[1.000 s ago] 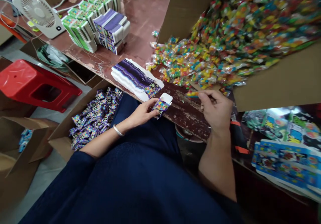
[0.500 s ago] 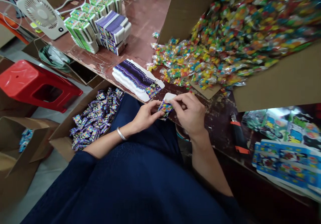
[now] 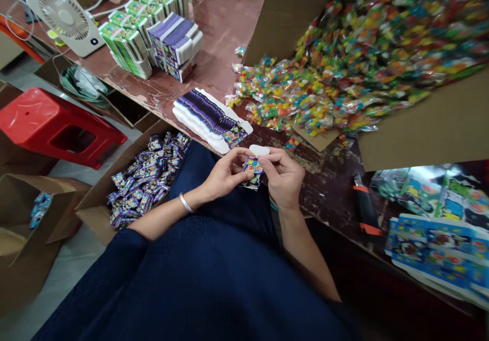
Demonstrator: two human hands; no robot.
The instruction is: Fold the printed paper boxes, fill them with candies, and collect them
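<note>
Left to right, risk notes. Floor carton (image 3: 114, 198) of filled purple boxes sits open just below the table edge (image 3: 305, 198), beside the person's lap — anything that slips from the fingers likely lands there or on the floor, and would be hard to tell from finished ones.

Fanned stack of flat purple blanks (image 3: 210, 119) overhangs the table edge just left of the hands; an elbow or wrist brushing it could slide the lot off.

Left hand (image 3: 223, 173) pinches the small purple box (image 3: 252, 170) on its left side, held in the air just off the table edge, above the lap. White top flap (image 3: 260, 150) is up and open. Right hand (image 3: 280, 175) is closed around the box's right side, fingertips at the flap. Can't tell whether a candy packet is inside. Thin card — squeezing too hard could crush it or crease the flap so it won't tuck; a tilt with the flap open could spill the contents.

Loose candy packets (image 3: 290, 104) spill from the big carton (image 3: 420, 122) toward the edge; a stray sleeve could drag some off.
</note>
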